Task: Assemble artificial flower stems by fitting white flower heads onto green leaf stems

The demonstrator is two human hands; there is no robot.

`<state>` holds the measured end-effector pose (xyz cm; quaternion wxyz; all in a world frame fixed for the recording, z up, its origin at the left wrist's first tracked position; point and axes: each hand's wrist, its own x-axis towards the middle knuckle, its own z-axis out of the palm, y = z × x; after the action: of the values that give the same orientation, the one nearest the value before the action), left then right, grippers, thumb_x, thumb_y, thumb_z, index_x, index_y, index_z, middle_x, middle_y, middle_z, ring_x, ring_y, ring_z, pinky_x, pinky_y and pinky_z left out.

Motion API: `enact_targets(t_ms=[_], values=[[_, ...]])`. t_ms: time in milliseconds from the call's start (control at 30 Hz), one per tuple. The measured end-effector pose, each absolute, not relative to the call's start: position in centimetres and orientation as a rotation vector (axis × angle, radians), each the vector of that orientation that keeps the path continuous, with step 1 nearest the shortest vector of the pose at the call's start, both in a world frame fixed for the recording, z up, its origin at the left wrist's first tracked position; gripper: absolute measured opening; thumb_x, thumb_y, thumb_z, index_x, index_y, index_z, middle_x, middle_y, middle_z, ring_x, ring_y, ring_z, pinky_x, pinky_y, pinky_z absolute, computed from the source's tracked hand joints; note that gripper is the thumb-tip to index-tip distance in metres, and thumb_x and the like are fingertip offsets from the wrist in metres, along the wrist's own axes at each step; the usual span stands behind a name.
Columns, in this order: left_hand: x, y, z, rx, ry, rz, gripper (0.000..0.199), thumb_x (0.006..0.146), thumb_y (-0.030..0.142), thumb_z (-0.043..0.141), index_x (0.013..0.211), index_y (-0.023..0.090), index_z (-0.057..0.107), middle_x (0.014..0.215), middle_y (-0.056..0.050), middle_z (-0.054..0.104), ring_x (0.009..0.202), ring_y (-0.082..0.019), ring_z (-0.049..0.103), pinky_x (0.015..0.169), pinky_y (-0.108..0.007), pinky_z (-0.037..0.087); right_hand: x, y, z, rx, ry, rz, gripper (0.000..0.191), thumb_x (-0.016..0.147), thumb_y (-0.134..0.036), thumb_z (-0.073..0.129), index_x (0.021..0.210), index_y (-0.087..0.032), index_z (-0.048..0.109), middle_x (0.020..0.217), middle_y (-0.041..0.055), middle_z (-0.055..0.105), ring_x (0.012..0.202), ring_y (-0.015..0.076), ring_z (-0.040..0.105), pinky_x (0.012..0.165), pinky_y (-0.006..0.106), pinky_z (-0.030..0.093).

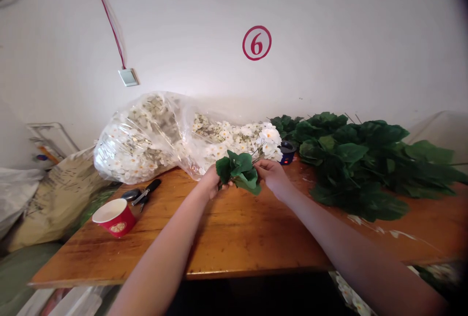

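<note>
My left hand (216, 182) is closed around the base of a small bunch of green artificial leaves (240, 170), held above the middle of the wooden table. At the right side of that bunch, my right hand (271, 175) pinches a thin stem, beside a cluster of white flowers (269, 141) with orange centres. Just behind my right hand stands a small dark blue device (287, 152) with a red light. A clear plastic bag (137, 138) full of white flowers lies at the back left, its mouth towards my hands.
A big heap of green leaves (351, 160) covers the table's back right. On the wooden table (252, 243), a red paper cup (116, 221), a dark round object (131, 194) and black-handled cutters (147, 192) lie at left. Sacks (54, 199) stand beyond the left edge.
</note>
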<state>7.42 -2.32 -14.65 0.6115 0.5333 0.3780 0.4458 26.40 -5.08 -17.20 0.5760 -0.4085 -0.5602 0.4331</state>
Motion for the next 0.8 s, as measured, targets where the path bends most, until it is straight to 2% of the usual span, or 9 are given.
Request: enact_targets(t_ms=[100,200,267,333,433,500,633,700,800], values=[[7.4,-2.0,-14.3,1.151,0.995,0.971,0.029,0.075,0.041,0.06,0.083,0.014,0.064,0.071,-0.01,0.068,0.047,-0.015,0.06,0.035,-0.019,0.031,26.1,-5.1,-17.3,-0.995,-1.181,1.038,0.036,0.072,-0.052,0.066,0.06,-0.019,0.056,0.051,-0.0011,0.055,0.045,0.0116,0.046,0.046,0.025,0.034],[7.3,-1.9,-14.1,1.251,1.099,1.186,0.037,0.079,0.051,0.059,0.082,0.015,0.063,0.07,-0.008,0.065,0.049,-0.015,0.058,0.041,-0.023,0.037,25.9,-4.9,-17.5,-1.022,-1.13,1.016,0.033,0.072,-0.047,0.066,0.058,-0.019,0.054,0.049,-0.0017,0.053,0.045,0.0108,0.044,0.046,0.025,0.032],[7.1,-2.2,-14.1,1.43,1.171,1.426,0.037,0.081,0.052,0.057,0.082,0.016,0.062,0.072,-0.006,0.064,0.058,-0.016,0.059,0.051,-0.026,0.044,25.8,-4.8,-17.7,-1.058,-1.12,0.984,0.032,0.072,-0.045,0.065,0.058,-0.019,0.053,0.048,-0.0023,0.051,0.045,0.0103,0.042,0.045,0.024,0.03],[7.0,-3.0,-14.1,1.71,1.224,1.656,0.033,0.085,0.049,0.054,0.089,0.017,0.062,0.083,-0.008,0.065,0.076,-0.02,0.061,0.071,-0.032,0.049,25.7,-4.7,-17.8,-1.092,-1.129,0.958,0.03,0.072,-0.044,0.064,0.059,-0.019,0.053,0.049,-0.0027,0.05,0.045,0.01,0.04,0.045,0.024,0.027],[7.2,-4.7,-13.7,2.261,1.117,1.748,0.032,0.087,0.041,0.056,0.108,0.018,0.06,0.109,-0.013,0.064,0.108,-0.026,0.055,0.099,-0.042,0.04,25.6,-4.8,-18.1,-1.114,-1.209,0.913,0.027,0.073,-0.043,0.062,0.062,-0.019,0.054,0.052,-0.0028,0.051,0.046,0.0104,0.041,0.046,0.025,0.028],[7.5,-5.6,-13.4,2.576,0.891,1.592,0.042,0.085,0.039,0.06,0.121,0.018,0.055,0.123,-0.015,0.059,0.121,-0.029,0.049,0.107,-0.046,0.033,25.5,-4.8,-18.4,-1.118,-1.297,0.844,0.027,0.074,-0.041,0.06,0.061,-0.019,0.052,0.053,-0.0029,0.05,0.048,0.0109,0.041,0.047,0.025,0.029],[8.6,-5.8,-13.7,2.851,0.625,1.123,0.056,0.082,0.041,0.064,0.132,0.021,0.049,0.133,-0.015,0.055,0.126,-0.031,0.046,0.109,-0.049,0.032,25.5,-4.5,-19.4,-1.143,-1.429,0.715,0.028,0.073,-0.041,0.059,0.059,-0.019,0.051,0.055,-0.0021,0.05,0.053,0.0121,0.043,0.049,0.025,0.03],[8.8,-5.2,-14.4,2.877,0.657,1.037,0.046,0.085,0.037,0.06,0.128,0.021,0.053,0.125,-0.014,0.06,0.12,-0.03,0.051,0.105,-0.048,0.037,25.5,-4.1,-19.9,-1.17,-1.447,0.72,0.029,0.074,-0.044,0.059,0.06,-0.019,0.052,0.056,-0.0017,0.051,0.054,0.0126,0.043,0.05,0.025,0.031],[8.4,-4.0,-15.2,2.889,0.775,1.113,0.03,0.091,0.024,0.048,0.119,0.02,0.059,0.112,-0.012,0.064,0.108,-0.025,0.056,0.097,-0.042,0.042,25.7,-3.4,-20.4,-1.236,-1.419,0.738,0.031,0.074,-0.046,0.059,0.059,-0.019,0.053,0.054,-0.0019,0.05,0.053,0.0125,0.043,0.05,0.025,0.03]])
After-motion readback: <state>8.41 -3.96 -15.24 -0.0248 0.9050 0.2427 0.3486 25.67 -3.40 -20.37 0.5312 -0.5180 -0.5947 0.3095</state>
